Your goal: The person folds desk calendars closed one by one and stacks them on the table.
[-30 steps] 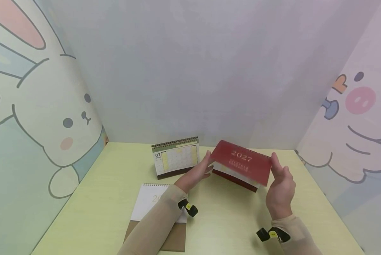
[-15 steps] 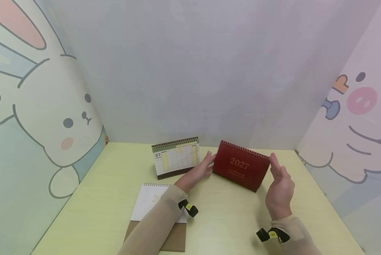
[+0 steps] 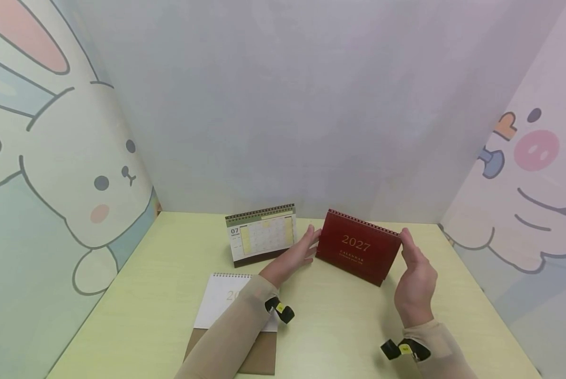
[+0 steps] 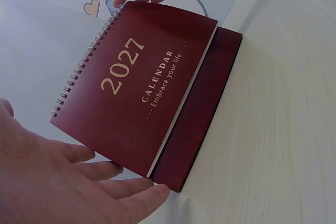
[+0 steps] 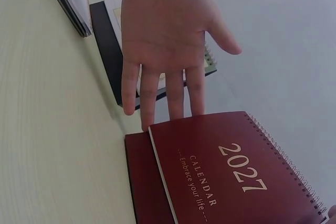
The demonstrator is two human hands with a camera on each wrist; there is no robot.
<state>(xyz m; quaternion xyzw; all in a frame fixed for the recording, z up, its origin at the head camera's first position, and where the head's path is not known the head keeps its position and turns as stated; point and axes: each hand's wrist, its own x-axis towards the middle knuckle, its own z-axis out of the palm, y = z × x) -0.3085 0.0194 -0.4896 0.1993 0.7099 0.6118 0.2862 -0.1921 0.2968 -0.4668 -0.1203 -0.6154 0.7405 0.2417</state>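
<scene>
A dark red 2027 desk calendar (image 3: 357,246) stands tent-like on the table, its front cover hanging down over the pages and its spiral binding at the top. At its left side edge my left hand (image 3: 292,258) has straight, slightly spread fingers, the tips right at the edge; the left wrist view shows these fingers (image 4: 105,174) beside the cover. My right hand (image 3: 416,284) is upright at the opposite end, fingers extended toward the upper right corner by the binding. Only a fingertip of it shows in the right wrist view.
Left of the red calendar stands a green-topped desk calendar (image 3: 264,237) with a month page marked 07. A white-covered calendar (image 3: 216,300) with a brown base lies at the front left, partly under my left forearm. A pale wall (image 3: 283,116) rises behind the table (image 3: 340,321).
The red cover, raised and blurred with pages showing beneath it a second ago, has swung down over the calendar's front. Both hands have stayed nearly in place.
</scene>
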